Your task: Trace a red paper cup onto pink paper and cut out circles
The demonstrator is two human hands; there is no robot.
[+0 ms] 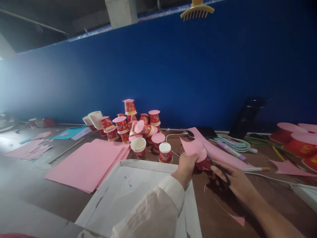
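Note:
My left hand [187, 167] is closed on a piece of pink paper [192, 147], its thumb on top. Just under the paper a red patterned paper cup [204, 164] partly shows, and the left fingers around it are hidden. My right hand [231, 178] grips dark-handled scissors [224, 174]. Their blades point up and left, at the right edge of the pink paper. A thin curled pink scrap [237, 218] lies on the table below my right hand.
Red paper cups [121, 125], several topped with pink paper, are stacked ahead. Pink sheets [81, 162] lie left beside a white box lid [138, 185]. Beyond my hands are a larger pink sheet [218, 150], a coiled cable [231, 142], a purple tube [231, 151] and a black cylinder [247, 115].

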